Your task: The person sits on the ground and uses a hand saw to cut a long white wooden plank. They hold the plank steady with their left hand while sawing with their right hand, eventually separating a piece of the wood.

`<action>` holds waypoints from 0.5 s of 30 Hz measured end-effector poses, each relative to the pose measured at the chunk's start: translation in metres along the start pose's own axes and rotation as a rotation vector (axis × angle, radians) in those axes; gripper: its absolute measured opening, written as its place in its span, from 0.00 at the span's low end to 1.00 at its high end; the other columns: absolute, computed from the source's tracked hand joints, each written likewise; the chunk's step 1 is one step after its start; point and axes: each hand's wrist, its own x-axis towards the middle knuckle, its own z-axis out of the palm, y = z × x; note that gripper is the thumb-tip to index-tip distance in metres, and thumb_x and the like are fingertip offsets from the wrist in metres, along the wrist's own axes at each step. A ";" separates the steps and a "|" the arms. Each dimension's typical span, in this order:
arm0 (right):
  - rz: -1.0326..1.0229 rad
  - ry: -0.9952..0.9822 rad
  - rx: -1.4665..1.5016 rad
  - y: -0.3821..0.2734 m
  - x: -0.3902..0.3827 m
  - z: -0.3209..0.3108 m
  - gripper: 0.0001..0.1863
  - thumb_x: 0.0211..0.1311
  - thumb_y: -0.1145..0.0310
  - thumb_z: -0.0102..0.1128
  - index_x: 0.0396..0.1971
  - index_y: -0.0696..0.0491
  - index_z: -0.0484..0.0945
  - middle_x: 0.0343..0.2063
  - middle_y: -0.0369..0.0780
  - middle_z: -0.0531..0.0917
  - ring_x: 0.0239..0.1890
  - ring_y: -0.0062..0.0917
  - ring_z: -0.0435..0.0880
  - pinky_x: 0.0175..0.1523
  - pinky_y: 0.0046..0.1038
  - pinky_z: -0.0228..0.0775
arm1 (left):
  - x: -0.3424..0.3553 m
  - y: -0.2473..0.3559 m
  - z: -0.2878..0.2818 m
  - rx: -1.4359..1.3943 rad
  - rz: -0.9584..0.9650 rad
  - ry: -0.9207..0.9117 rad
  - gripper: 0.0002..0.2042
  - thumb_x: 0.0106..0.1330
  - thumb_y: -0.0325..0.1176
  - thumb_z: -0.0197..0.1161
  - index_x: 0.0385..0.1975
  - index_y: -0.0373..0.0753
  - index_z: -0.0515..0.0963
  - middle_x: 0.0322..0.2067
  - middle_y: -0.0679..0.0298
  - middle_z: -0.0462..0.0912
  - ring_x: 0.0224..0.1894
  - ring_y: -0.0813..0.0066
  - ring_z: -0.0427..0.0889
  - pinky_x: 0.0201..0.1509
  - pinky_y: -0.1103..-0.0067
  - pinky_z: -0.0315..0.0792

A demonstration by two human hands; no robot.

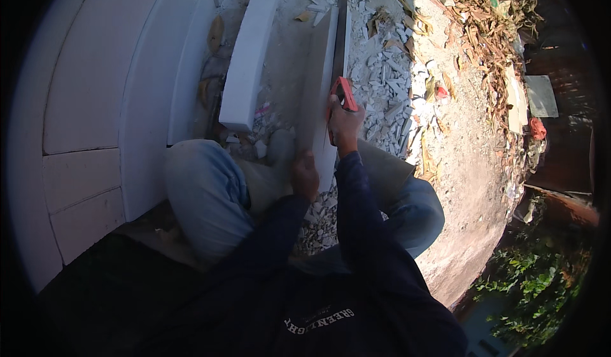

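The right hand (345, 125) grips a red-handled, dark-bladed saw (344, 88) along a long white slab's (317, 96) right edge, left hand (305, 177) curled against it, cutting apparently underway, unfinished.

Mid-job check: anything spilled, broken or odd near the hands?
Yes: jagged white chips litter the ground right of the block by the left hand and right hand. They look like breakage, uneven against the block's long, straight edges.
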 end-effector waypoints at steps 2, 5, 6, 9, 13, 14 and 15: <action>0.002 -0.062 -0.033 0.006 -0.067 -0.009 0.14 0.61 0.68 0.69 0.23 0.60 0.76 0.20 0.34 0.79 0.23 0.15 0.72 0.31 0.26 0.67 | 0.009 0.000 -0.010 -0.063 0.159 0.064 0.18 0.79 0.39 0.47 0.42 0.29 0.78 0.34 0.43 0.82 0.39 0.44 0.82 0.45 0.62 0.73; 0.014 -0.028 -0.012 0.025 -0.130 -0.038 0.12 0.64 0.72 0.65 0.22 0.60 0.76 0.18 0.32 0.76 0.22 0.13 0.69 0.30 0.22 0.64 | 0.006 -0.012 -0.011 -0.025 0.091 0.038 0.18 0.79 0.38 0.47 0.43 0.29 0.78 0.36 0.43 0.83 0.42 0.46 0.83 0.46 0.63 0.73; -0.012 -0.022 -0.038 0.030 -0.137 -0.044 0.12 0.64 0.73 0.64 0.22 0.60 0.76 0.17 0.31 0.75 0.22 0.13 0.69 0.29 0.22 0.64 | 0.002 -0.006 -0.012 -0.021 0.091 -0.009 0.18 0.79 0.39 0.47 0.44 0.29 0.78 0.38 0.43 0.83 0.43 0.45 0.83 0.47 0.63 0.73; -0.096 -0.031 -0.064 0.016 -0.091 -0.025 0.14 0.65 0.70 0.65 0.23 0.61 0.77 0.16 0.31 0.74 0.21 0.13 0.69 0.28 0.23 0.63 | 0.006 0.016 -0.006 -0.005 0.167 -0.001 0.19 0.79 0.40 0.47 0.45 0.29 0.79 0.39 0.45 0.83 0.43 0.50 0.84 0.46 0.65 0.74; 0.009 0.005 -0.047 -0.008 -0.018 0.003 0.17 0.63 0.65 0.66 0.22 0.63 0.76 0.16 0.33 0.75 0.21 0.14 0.69 0.28 0.28 0.64 | -0.002 -0.020 0.000 0.155 0.106 0.085 0.21 0.80 0.43 0.47 0.43 0.28 0.80 0.32 0.47 0.84 0.37 0.60 0.86 0.42 0.68 0.75; 0.033 0.024 -0.047 -0.008 -0.011 0.004 0.17 0.63 0.65 0.66 0.22 0.63 0.76 0.16 0.34 0.75 0.22 0.14 0.69 0.28 0.29 0.65 | -0.004 -0.018 -0.001 0.151 0.059 0.062 0.22 0.80 0.43 0.47 0.43 0.27 0.80 0.31 0.47 0.84 0.36 0.59 0.86 0.41 0.68 0.75; 0.052 0.038 -0.050 -0.006 -0.005 0.001 0.17 0.63 0.66 0.65 0.23 0.64 0.76 0.15 0.34 0.74 0.22 0.15 0.69 0.29 0.30 0.66 | 0.000 -0.011 0.001 0.142 0.020 0.046 0.23 0.80 0.44 0.46 0.42 0.27 0.80 0.31 0.47 0.84 0.35 0.59 0.86 0.41 0.68 0.74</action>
